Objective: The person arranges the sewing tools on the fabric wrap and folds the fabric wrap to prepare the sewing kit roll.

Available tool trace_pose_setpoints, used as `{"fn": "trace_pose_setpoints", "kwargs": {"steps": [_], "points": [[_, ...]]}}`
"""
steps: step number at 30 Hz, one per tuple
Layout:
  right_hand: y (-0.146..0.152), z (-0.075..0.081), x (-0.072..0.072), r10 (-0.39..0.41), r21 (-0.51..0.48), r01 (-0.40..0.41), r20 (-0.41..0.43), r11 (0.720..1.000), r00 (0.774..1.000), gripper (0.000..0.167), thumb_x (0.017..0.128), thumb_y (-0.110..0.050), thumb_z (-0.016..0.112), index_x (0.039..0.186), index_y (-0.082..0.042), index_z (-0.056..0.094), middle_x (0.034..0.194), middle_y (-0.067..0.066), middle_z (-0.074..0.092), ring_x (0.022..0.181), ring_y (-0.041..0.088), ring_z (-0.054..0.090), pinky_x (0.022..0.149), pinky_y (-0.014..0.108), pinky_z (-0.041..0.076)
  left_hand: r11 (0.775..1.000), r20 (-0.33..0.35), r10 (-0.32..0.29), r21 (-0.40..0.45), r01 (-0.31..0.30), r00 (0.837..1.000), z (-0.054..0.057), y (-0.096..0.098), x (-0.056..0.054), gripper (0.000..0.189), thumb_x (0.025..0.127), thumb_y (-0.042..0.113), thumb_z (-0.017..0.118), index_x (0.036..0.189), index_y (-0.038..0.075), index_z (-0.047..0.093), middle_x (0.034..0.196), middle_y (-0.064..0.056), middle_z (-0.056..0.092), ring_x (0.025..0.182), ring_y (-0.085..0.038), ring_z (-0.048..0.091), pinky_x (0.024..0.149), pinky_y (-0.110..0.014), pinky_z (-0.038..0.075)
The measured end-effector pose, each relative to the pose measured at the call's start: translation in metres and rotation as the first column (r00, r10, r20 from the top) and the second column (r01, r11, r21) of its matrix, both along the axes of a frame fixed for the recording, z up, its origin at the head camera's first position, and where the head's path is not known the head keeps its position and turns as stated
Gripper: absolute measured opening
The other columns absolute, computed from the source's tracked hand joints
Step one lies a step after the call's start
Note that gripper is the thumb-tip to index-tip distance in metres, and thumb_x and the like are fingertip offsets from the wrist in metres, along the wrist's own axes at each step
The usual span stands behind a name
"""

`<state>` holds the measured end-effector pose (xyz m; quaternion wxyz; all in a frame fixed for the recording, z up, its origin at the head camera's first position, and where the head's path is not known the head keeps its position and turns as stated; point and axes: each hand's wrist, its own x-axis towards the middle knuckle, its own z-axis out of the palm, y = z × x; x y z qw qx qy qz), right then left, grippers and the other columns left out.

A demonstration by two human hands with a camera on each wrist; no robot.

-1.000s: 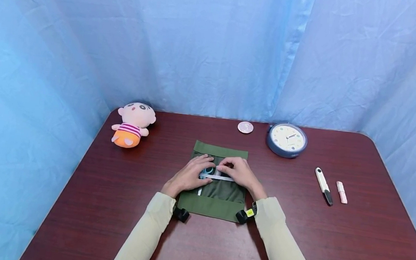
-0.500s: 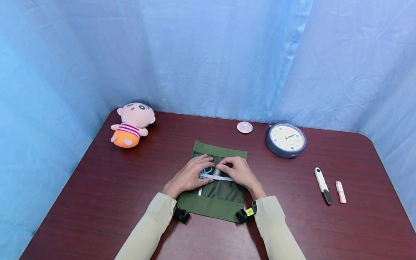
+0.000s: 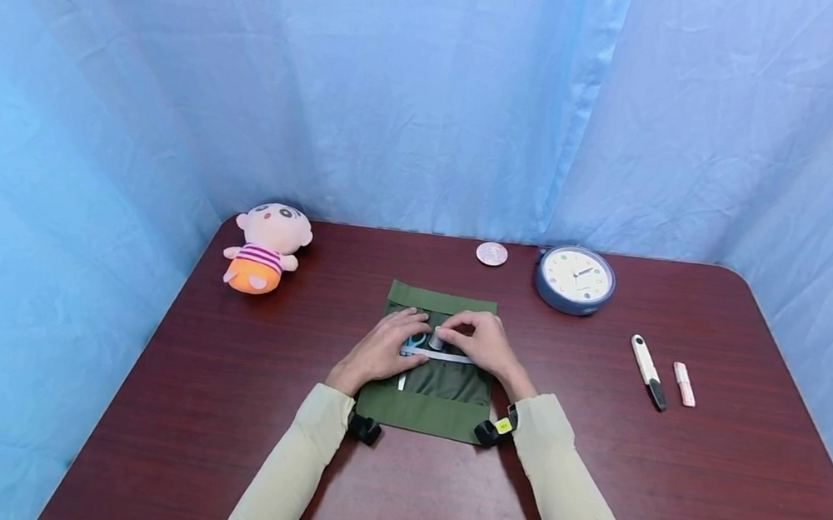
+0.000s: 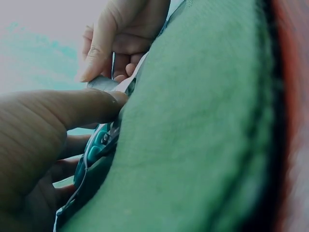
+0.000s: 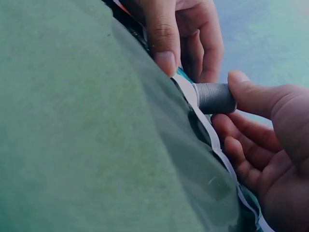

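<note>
A green fabric pouch (image 3: pixel 420 415) lies unfolded on the table, with a white elastic band (image 3: pixel 448 357) across its dark inner panel. Between thumb and fingers, my right hand (image 3: pixel 480 341) pinches a spool of grey thread (image 5: pixel 216 98). The spool's far end meets the band; whether it is tucked under cannot be told. My left hand (image 3: pixel 381 349) rests on the pouch's left side, thumb (image 4: pixel 99 105) against the band and fingers spread beyond it. Teal-handled scissors (image 3: pixel 416 340) sit at the band beneath this hand, partly hidden by it.
A plush doll (image 3: pixel 267 250) lies at the back left. Toward the back right are a round badge-like disc (image 3: pixel 492 254) and a blue-rimmed clock (image 3: pixel 575 280). A white-and-black handled tool (image 3: pixel 648 373) and a small pink-and-white stick-like item (image 3: pixel 684 385) lie at the right. Blue curtains surround the table.
The grey spool now shows more upright and clearer above the band, my right hand having shifted slightly with it. My left hand keeps its place on the pouch.
</note>
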<state>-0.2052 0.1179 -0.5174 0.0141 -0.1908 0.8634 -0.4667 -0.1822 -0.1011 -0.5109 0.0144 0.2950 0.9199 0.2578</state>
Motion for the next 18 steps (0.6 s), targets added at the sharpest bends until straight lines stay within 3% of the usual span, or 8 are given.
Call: {"fn": "trace_pose_setpoints", "kwargs": {"steps": [6,11,18], "points": [[-0.0002,-0.0015,0.0021,0.061,-0.043,-0.066,-0.096,0.997,0.994,0.005,0.086,-0.020,0.079,0.087,-0.015,0.081,0.093,0.003,0.077,0.076,0.004,0.066,0.068,0.020,0.055,1.000,0.013,0.000,-0.008,0.000,1.000,0.0010,0.0000,-0.0006,0.045,0.090,0.026,0.075,0.130,0.007,0.065,0.145,-0.015,0.058,0.146,-0.034,0.044,0.122,-0.048,0.033],[-0.0006,-0.0010,0.0039,0.117,-0.040,-0.121,-0.093,0.992,0.989,0.006,0.088,-0.019,0.077,0.089,-0.014,0.081,0.095,0.005,0.075,0.077,0.006,0.065,0.067,0.021,0.054,1.000,0.018,0.000,-0.015,0.001,1.000,0.0014,-0.0004,-0.0001,0.047,0.091,0.028,0.074,0.131,0.007,0.064,0.146,-0.015,0.057,0.146,-0.033,0.043,0.123,-0.048,0.032],[-0.0036,-0.0040,0.0017,0.088,0.015,-0.087,-0.088,0.996,0.992,0.009,0.091,-0.024,0.074,0.092,-0.016,0.079,0.091,0.002,0.075,0.075,0.004,0.063,0.068,0.021,0.051,1.000,0.024,0.007,-0.015,-0.006,1.000,0.0014,-0.0005,0.0004,0.047,0.090,0.027,0.075,0.131,0.007,0.064,0.146,-0.015,0.057,0.146,-0.033,0.043,0.123,-0.047,0.033]]}}
